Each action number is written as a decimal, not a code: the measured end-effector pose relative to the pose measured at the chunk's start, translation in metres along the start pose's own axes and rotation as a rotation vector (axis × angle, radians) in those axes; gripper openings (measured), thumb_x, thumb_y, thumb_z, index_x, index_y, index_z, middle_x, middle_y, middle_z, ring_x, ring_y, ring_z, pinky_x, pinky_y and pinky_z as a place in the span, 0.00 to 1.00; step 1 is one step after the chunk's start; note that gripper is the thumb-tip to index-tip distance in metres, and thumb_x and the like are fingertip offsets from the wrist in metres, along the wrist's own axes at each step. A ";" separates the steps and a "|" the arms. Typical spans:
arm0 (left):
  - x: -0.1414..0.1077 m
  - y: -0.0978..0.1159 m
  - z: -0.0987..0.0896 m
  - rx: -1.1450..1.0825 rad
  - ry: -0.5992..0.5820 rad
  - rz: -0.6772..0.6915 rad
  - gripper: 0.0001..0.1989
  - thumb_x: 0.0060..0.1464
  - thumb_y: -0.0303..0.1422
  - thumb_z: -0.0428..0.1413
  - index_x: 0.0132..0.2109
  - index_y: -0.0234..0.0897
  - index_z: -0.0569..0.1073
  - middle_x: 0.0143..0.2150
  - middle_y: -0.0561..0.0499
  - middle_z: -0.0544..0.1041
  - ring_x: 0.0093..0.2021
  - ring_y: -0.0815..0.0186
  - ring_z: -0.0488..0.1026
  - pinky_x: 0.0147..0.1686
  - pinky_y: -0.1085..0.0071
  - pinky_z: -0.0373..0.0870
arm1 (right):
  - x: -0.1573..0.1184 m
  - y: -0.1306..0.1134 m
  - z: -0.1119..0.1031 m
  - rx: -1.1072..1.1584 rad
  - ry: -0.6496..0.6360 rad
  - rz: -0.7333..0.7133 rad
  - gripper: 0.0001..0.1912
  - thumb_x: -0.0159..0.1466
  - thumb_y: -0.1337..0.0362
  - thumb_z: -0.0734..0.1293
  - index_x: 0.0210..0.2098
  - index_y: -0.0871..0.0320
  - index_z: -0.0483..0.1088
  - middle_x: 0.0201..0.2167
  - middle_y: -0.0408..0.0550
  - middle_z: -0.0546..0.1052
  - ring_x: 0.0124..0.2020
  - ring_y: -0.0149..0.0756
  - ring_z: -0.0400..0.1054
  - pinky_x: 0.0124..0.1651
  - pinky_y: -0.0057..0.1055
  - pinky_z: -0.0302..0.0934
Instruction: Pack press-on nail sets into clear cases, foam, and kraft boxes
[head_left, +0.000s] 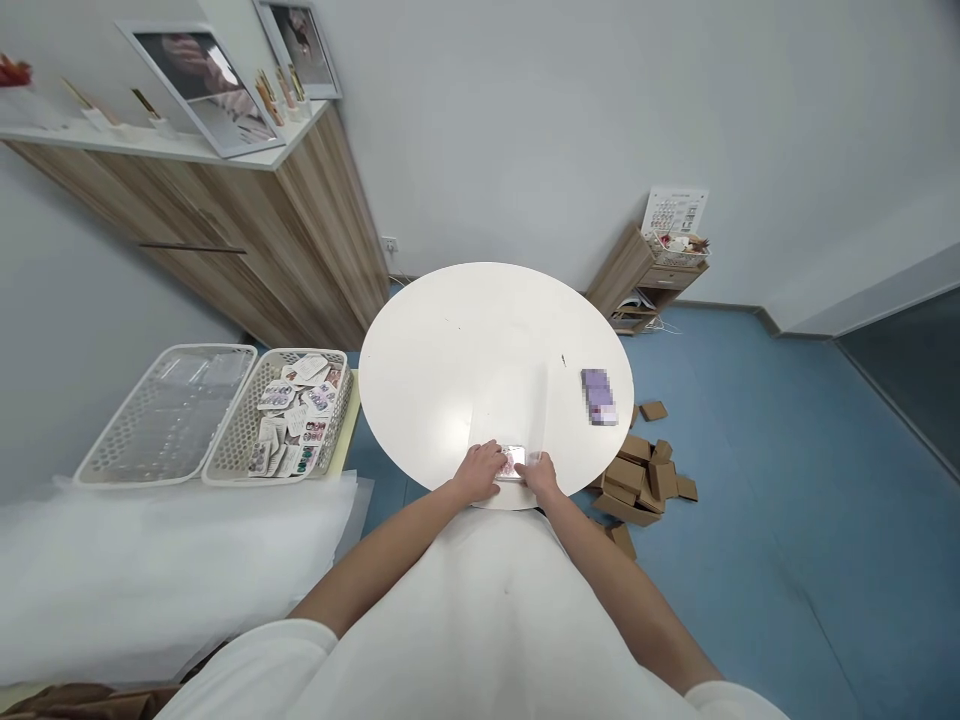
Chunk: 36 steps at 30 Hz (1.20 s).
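A small clear case with pink pieces [512, 461] lies near the front edge of the round white table [420, 350]. My left hand [481, 471] is on its left side and my right hand [540, 473] on its right side, with the fingers of both bent against it. Under the case and stretching away from me is a thin translucent sheet [514, 405]. A purple item [598, 396], blurred by pixelation, rests at the right of the table, and a tiny dark object [564, 360] lies beyond it to the left.
Left of the table, one white basket [214, 450] holds several nail-set cards and another [97, 455] holds clear plastic cases. White wrapping material [165, 560] lies nearer me. Cardboard boxes [634, 480] are on the floor at right. Cabinets [315, 220] stand by the wall.
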<state>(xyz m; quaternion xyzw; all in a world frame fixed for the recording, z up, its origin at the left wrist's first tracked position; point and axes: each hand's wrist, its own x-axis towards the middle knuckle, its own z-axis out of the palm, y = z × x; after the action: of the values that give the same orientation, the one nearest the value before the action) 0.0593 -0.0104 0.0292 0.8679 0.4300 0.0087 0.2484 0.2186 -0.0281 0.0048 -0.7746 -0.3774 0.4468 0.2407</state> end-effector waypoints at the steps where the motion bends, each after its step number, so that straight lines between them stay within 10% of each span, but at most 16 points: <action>1: -0.002 -0.002 0.001 -0.009 0.018 0.006 0.19 0.39 0.32 0.58 0.42 0.40 0.64 0.49 0.47 0.64 0.55 0.57 0.56 0.50 0.61 0.54 | -0.001 0.000 0.000 0.044 -0.020 0.013 0.17 0.48 0.60 0.66 0.36 0.56 0.58 0.37 0.51 0.72 0.35 0.37 0.69 0.28 0.29 0.64; 7: -0.016 -0.011 0.007 0.014 0.099 0.098 0.29 0.42 0.33 0.57 0.53 0.41 0.57 0.56 0.46 0.60 0.60 0.57 0.48 0.53 0.60 0.48 | -0.006 0.001 -0.003 0.292 -0.159 0.070 0.18 0.50 0.60 0.66 0.38 0.58 0.59 0.39 0.51 0.73 0.36 0.35 0.70 0.30 0.27 0.66; 15: -0.011 -0.007 0.003 0.130 0.177 0.080 0.18 0.50 0.22 0.44 0.47 0.42 0.64 0.44 0.47 0.69 0.49 0.62 0.63 0.51 0.60 0.49 | -0.009 -0.001 -0.011 0.355 -0.247 0.082 0.23 0.52 0.56 0.66 0.44 0.59 0.60 0.42 0.54 0.71 0.41 0.39 0.69 0.36 0.32 0.67; 21: -0.009 -0.007 0.000 0.107 0.164 0.055 0.17 0.51 0.23 0.44 0.48 0.40 0.63 0.43 0.47 0.70 0.45 0.63 0.65 0.49 0.62 0.51 | -0.023 -0.002 -0.037 -0.186 0.250 -0.315 0.36 0.54 0.54 0.62 0.58 0.58 0.46 0.59 0.58 0.48 0.60 0.49 0.43 0.56 0.47 0.47; 26: -0.006 -0.005 -0.007 0.051 0.147 0.005 0.15 0.51 0.24 0.44 0.45 0.40 0.65 0.41 0.49 0.72 0.43 0.63 0.66 0.47 0.63 0.53 | -0.031 -0.008 -0.033 -0.571 -0.063 -0.746 0.37 0.49 0.59 0.68 0.56 0.54 0.52 0.59 0.54 0.50 0.60 0.50 0.42 0.58 0.46 0.42; 36: 0.019 -0.020 -0.023 -0.255 0.080 -0.128 0.13 0.52 0.32 0.45 0.46 0.41 0.66 0.39 0.52 0.75 0.39 0.64 0.70 0.39 0.69 0.63 | 0.011 -0.026 -0.040 -0.420 -0.215 -0.575 0.15 0.60 0.65 0.55 0.45 0.53 0.64 0.43 0.45 0.71 0.42 0.36 0.65 0.45 0.34 0.58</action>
<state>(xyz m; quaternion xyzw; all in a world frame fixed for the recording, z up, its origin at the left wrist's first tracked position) 0.0508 0.0235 0.0365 0.7990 0.4894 0.0821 0.3395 0.2479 -0.0051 0.0368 -0.6181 -0.6861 0.3526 0.1511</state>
